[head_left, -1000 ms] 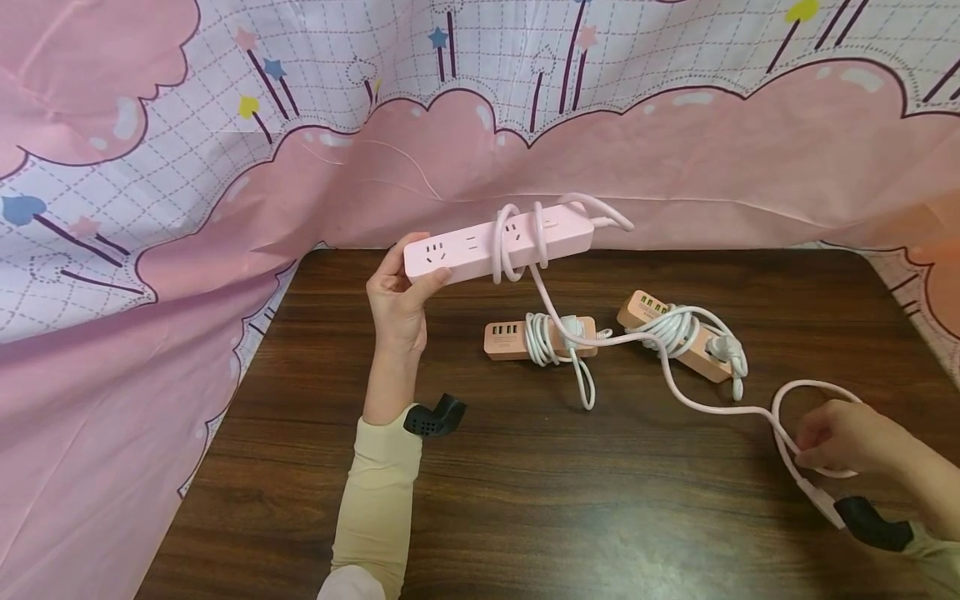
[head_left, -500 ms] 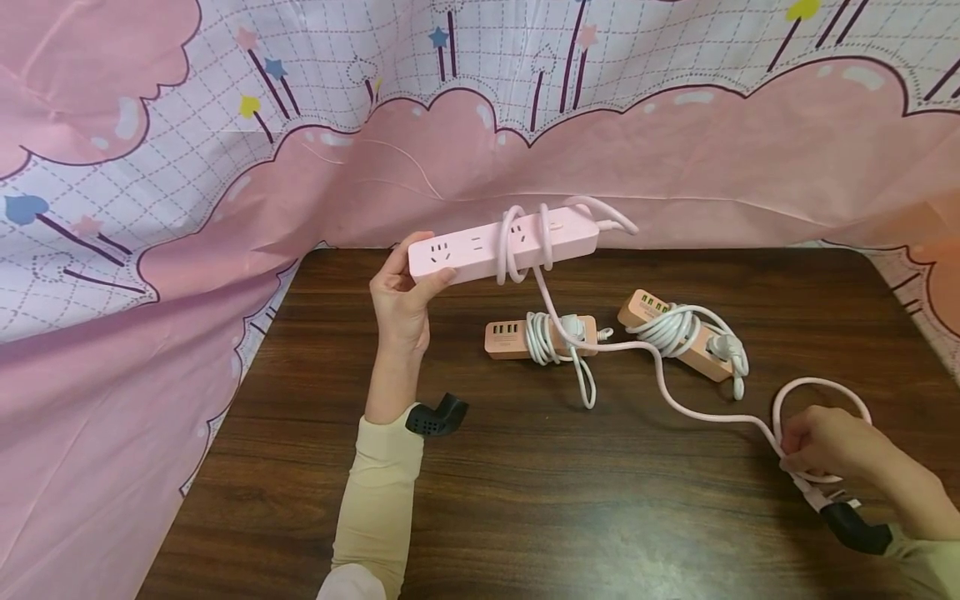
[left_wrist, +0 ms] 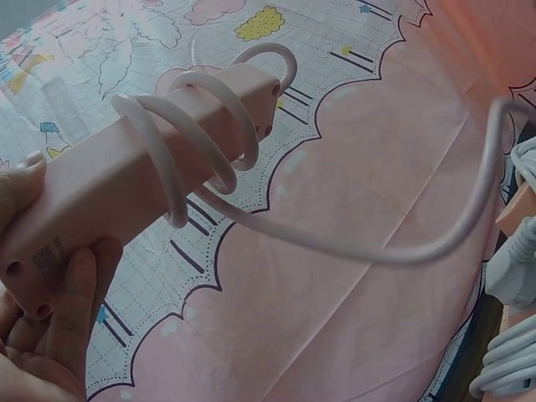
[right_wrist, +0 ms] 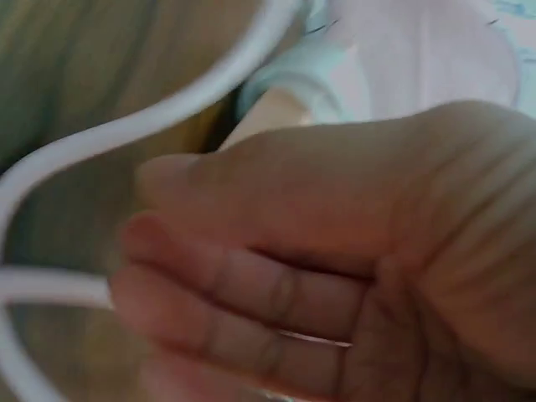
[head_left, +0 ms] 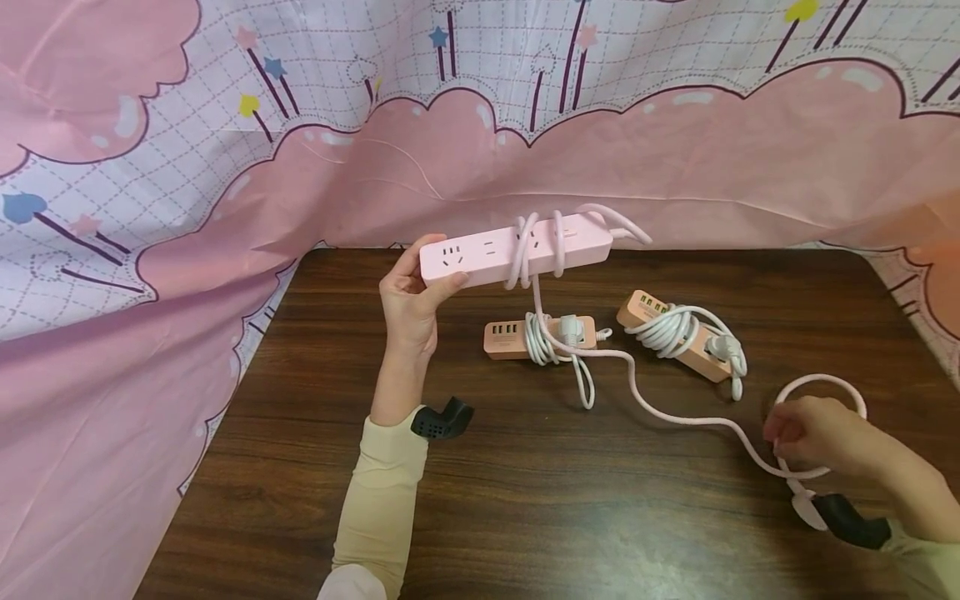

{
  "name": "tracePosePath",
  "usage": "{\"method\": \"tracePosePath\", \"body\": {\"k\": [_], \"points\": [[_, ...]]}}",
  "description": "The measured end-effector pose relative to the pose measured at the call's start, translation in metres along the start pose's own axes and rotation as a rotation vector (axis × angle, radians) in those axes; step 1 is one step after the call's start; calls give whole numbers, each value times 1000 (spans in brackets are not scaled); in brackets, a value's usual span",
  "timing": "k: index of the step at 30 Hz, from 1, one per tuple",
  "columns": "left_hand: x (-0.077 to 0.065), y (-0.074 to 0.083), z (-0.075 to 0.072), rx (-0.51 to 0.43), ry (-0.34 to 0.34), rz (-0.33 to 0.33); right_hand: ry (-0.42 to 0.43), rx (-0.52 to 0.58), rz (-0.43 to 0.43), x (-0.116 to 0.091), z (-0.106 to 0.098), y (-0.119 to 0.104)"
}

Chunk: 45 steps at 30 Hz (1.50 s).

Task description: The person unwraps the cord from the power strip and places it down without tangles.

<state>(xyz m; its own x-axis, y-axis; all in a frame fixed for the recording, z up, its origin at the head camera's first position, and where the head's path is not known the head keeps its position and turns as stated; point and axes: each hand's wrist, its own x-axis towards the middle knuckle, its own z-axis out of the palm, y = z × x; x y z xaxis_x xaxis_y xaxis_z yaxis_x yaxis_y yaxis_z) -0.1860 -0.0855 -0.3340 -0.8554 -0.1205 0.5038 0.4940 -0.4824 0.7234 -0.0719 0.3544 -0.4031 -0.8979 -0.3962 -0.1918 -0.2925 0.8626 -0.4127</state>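
My left hand (head_left: 411, 304) grips the left end of a pink power strip (head_left: 476, 255), thumb in front, holding it raised over the table. Its pink cord (head_left: 678, 419) wraps a few turns round the strip's right half, also visible in the left wrist view on the strip (left_wrist: 92, 188). From there the cord sags over the table to the right. Fingers curled, my right hand (head_left: 825, 437) holds the cord near its plug (head_left: 808, 508), which hangs below, partly hidden by the wrist mount. A loop of cord rises behind this hand. In the right wrist view the cord (right_wrist: 59, 287) passes behind the fingers.
Two orange power strips lie on the dark wooden table (head_left: 525, 500), each bound with its white cord: one straight (head_left: 504, 340), one slanted (head_left: 705, 354) to its right. The pink cord crosses the straight one. A patterned pink curtain (head_left: 600, 167) hangs behind the table.
The pink power strip and my left hand have shifted slightly right and down. My right hand has moved a little left with the cord, whose sagging stretch now hangs nearer and lower.
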Motion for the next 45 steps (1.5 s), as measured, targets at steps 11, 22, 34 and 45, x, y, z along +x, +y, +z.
{"method": "tracePosePath", "body": {"k": [11,22,34,45], "points": [[-1,0,1,-17,-13,8,523,207,-272,68,7,-85],[-2,2,5,-29,-26,-1,566,237,-449,117,30,-124],[-4,-1,6,-39,-65,-13,513,625,-353,112,5,-129],[-5,0,7,-49,-147,-62,714,1082,-318,102,-40,-130]]}}
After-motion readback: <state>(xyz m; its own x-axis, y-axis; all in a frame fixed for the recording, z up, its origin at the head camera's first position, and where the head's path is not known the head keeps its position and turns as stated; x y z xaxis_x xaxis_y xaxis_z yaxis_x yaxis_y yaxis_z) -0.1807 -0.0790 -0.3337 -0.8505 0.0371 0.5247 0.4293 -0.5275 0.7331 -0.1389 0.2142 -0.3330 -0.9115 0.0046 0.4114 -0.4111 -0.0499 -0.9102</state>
